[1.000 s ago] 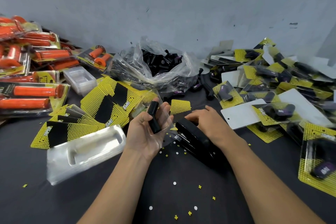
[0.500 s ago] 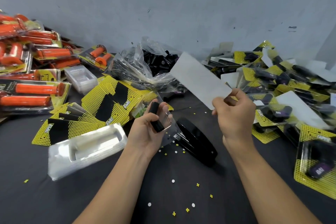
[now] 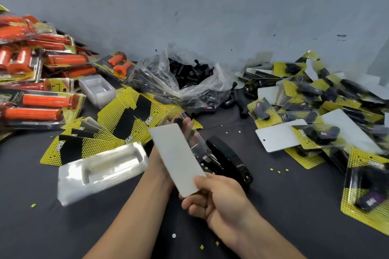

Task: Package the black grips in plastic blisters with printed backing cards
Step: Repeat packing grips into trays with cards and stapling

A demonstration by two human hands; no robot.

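White back towards me, a card (image 3: 176, 160) is held tilted between the two hands above the dark table (image 3: 63, 227). The right hand (image 3: 219, 197) pinches its near end, thumb on top and fingers curled beneath. The left hand (image 3: 188, 125) is mostly hidden behind the card. Its fingers curl round a black grip (image 3: 179, 121), only the tip showing, with a clear blister (image 3: 199, 143) against it. Just beyond lies a black stapler (image 3: 229, 160). A blister stack (image 3: 101, 172) sits to the left, with yellow cards (image 3: 126, 120) fanned behind it. By the wall a bag (image 3: 189, 78) holds loose grips. Finished packs (image 3: 315, 115) heap on the right and orange packs (image 3: 42, 101) on the left.
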